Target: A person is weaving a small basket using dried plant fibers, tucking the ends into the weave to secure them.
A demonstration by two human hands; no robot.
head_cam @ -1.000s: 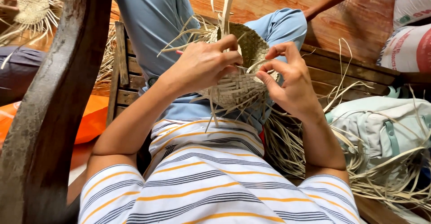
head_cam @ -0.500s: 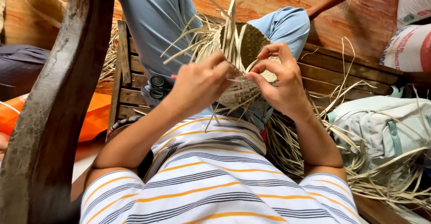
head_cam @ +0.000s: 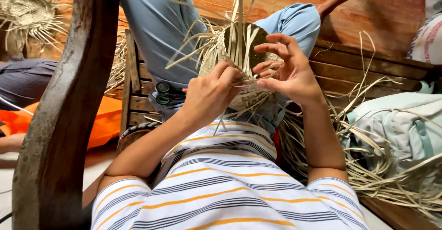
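At the upper left of the frame a half-made straw hat (head_cam: 25,8) lies with its loose ends fanned out, and below it an orange cloth (head_cam: 103,121) spreads on the floor. A dark curved wooden post (head_cam: 69,115) rises through the left side, close to the camera.

Left of centre, the person's left hand (head_cam: 209,94) is closed, its fingertips pinching pale straw strips against the woven piece (head_cam: 239,73), apparently to keep the last crossing from slipping loose. The woven piece sits in the middle of the frame, between both hands and above the striped shirt (head_cam: 225,184), held up near the chest where the weave can be seen. Its unwoven strips (head_cam: 240,25) stand upright and splay outward, free of the hands.

Just right of centre, the right hand (head_cam: 290,71) touches the piece with its thumb side while the fingers are spread and lifted, seemingly to sort out one strand.

Behind is someone's leg in light blue trousers (head_cam: 161,32). At the right, a wooden bench (head_cam: 368,68) carries loose straw (head_cam: 368,165) and a pale green bag (head_cam: 405,124), kept within reach.
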